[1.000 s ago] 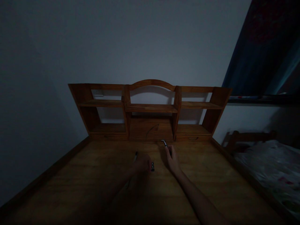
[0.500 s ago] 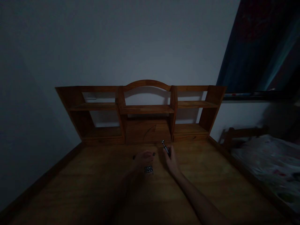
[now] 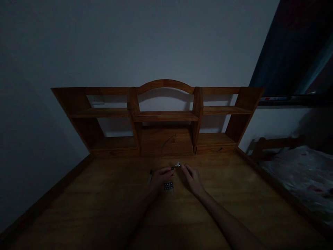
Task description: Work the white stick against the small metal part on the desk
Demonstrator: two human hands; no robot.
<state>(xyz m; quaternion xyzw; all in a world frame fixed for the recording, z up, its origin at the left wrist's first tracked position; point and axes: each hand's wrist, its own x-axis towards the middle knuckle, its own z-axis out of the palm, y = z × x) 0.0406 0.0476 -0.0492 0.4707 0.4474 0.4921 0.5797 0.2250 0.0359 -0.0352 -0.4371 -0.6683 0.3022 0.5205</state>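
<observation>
My right hand point(image 3: 193, 180) is closed around a small hand tool whose silver head point(image 3: 178, 164) sticks out to the left past the fingertips; its dark handle is mostly hidden now. Just left of it, my left hand point(image 3: 159, 176) has its fingers curled, pinching a small dark piece point(image 3: 172, 168) too dim to name. Below the left fingers lies a black holder point(image 3: 168, 185) with rows of small pale marks or pieces. A slim object with a dark end point(image 3: 151, 172) is partly covered by the left hand on its outer side.
The wooden desktop point(image 3: 109, 205) carries a wooden shelf unit point(image 3: 166, 116) along its back edge, against the wall. Beyond the desk's right edge is a bed with plastic-covered items point(image 3: 296, 170). A dark curtain point(image 3: 283, 59) hangs upper right. The room is dim.
The tool in my right hand has turned from pointing up to pointing left, its head now close to the left hand's piece. The camera view has shifted slightly.
</observation>
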